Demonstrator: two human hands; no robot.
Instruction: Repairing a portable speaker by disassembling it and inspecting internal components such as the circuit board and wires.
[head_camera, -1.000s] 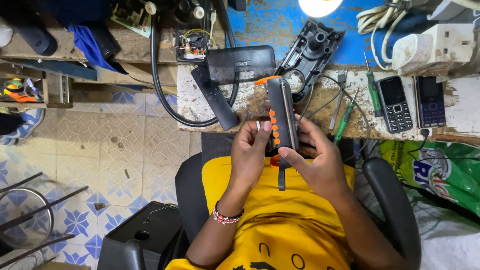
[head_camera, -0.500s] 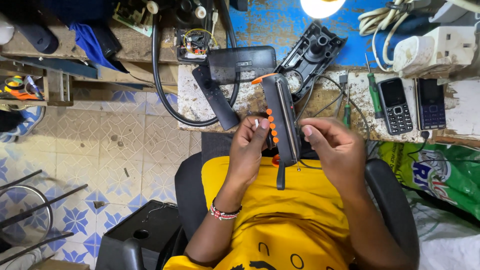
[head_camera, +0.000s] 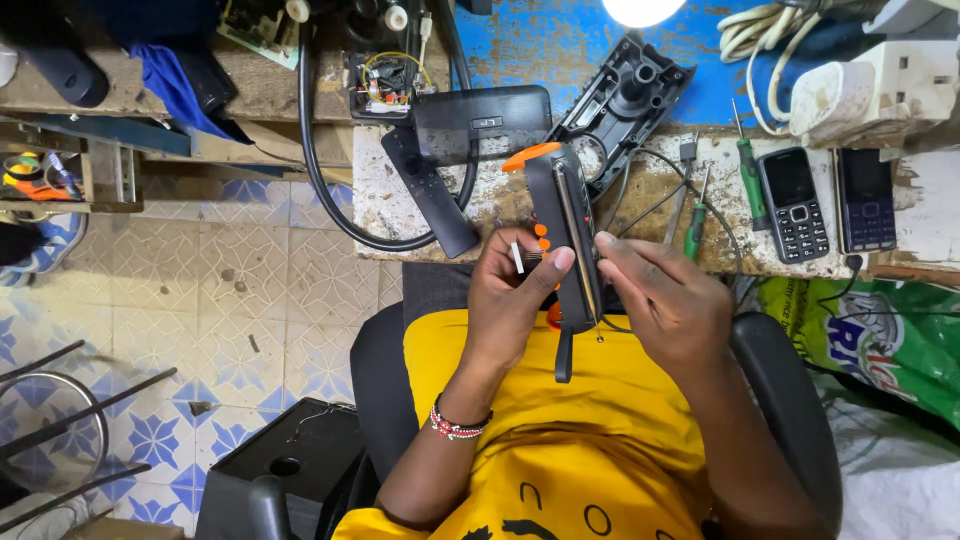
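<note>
The left hand (head_camera: 515, 300) grips the black-and-orange handheld radio (head_camera: 565, 245) upright above the lap, just off the counter (head_camera: 420, 200) edge. The right hand (head_camera: 670, 300) pinches its side seam with the fingertips; steady support from the left helps here. Compared with half a second ago, the right hand has closed in against the casing.

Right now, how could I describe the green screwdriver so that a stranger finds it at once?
Start at the worn white worktop under the blue wall. Near its right end lie two dark keypad phones, side by side. The green screwdriver lies just left of them, tip pointing away from the person; a second green-handled tool lies further left, nearer the right hand.
</note>
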